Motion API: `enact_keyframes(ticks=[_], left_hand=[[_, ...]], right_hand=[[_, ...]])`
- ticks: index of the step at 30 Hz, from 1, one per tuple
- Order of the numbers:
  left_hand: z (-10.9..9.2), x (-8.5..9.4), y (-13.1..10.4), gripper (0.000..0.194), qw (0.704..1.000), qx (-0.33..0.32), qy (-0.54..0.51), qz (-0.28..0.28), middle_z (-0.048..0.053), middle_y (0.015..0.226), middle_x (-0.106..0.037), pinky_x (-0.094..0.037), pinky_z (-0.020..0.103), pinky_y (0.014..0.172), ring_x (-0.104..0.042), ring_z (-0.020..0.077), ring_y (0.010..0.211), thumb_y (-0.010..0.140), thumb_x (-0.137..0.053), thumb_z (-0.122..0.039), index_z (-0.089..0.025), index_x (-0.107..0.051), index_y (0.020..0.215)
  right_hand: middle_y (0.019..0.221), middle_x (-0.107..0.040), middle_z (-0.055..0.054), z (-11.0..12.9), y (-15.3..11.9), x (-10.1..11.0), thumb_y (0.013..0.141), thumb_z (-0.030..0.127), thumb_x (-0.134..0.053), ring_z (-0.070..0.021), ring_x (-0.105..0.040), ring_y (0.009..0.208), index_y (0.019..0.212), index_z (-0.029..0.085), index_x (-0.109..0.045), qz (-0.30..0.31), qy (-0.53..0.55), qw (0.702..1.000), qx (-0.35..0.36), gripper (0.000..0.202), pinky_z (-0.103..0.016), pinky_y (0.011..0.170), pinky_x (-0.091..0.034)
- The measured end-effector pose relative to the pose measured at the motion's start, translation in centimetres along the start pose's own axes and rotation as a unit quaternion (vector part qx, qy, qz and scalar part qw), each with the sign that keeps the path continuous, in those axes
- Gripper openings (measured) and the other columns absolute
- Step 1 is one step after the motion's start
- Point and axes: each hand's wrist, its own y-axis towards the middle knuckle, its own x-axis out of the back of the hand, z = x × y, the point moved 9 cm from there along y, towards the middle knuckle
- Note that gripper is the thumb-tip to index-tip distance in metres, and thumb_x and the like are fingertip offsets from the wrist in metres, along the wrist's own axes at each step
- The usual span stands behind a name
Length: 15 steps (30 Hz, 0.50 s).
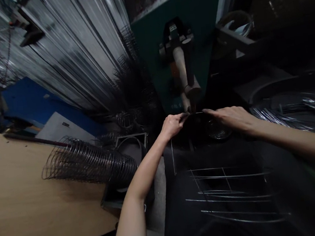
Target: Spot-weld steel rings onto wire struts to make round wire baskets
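Note:
Both arms reach forward to the electrodes of a green spot-welding machine [188,87]. My left hand [173,125] pinches one end of a thin metal wire [198,112], right below the upper electrode. On the other side my right hand [229,117] has its fingers closed at the wire's opposite end. The wire runs level between the two hands. Several loose wires [233,196] lie across the dark cloth on my lap, some of them crossing. Whether the wire touches the electrode is too dark to tell.
A stack of wire rings [93,160] hangs on a rod at the left, beside a wooden board [27,203]. Bundles of wire pieces [272,117] lie in a dark round tub at the right. A blue object [35,102] stands at the back left.

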Motion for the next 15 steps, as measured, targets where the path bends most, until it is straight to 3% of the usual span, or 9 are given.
enact_keyframes(ticks=[9, 15], left_hand=[[-0.31, 0.71, 0.46, 0.028, 0.999, 0.018, -0.026, 0.023, 0.003, 0.099, -0.072, -0.044, 0.019, 0.072, -0.066, 0.0152, 0.084, 0.093, -0.048, -0.029, -0.019, -0.07, 0.108], [0.05, 0.28, 0.27, 0.029, 1.0, 0.01, 0.015, 0.016, 0.004, 0.096, -0.073, -0.043, 0.02, 0.07, -0.066, 0.0162, 0.084, 0.095, -0.045, -0.032, -0.021, -0.069, 0.108]], right_hand=[[0.094, -0.069, -0.012, -0.47, 0.69, -0.16, 0.085, 0.012, -0.035, -0.0296, -0.065, 0.076, 0.142, 0.025, -0.041, 0.019, -0.006, 1.0, 0.0, 0.059, -0.03, 0.053, -0.037], [0.093, -0.069, -0.012, -0.28, 0.62, 0.29, 0.085, 0.013, -0.036, -0.029, -0.065, 0.074, 0.14, 0.026, -0.044, 0.007, 0.003, 1.0, -0.003, 0.057, -0.03, 0.053, -0.038]])
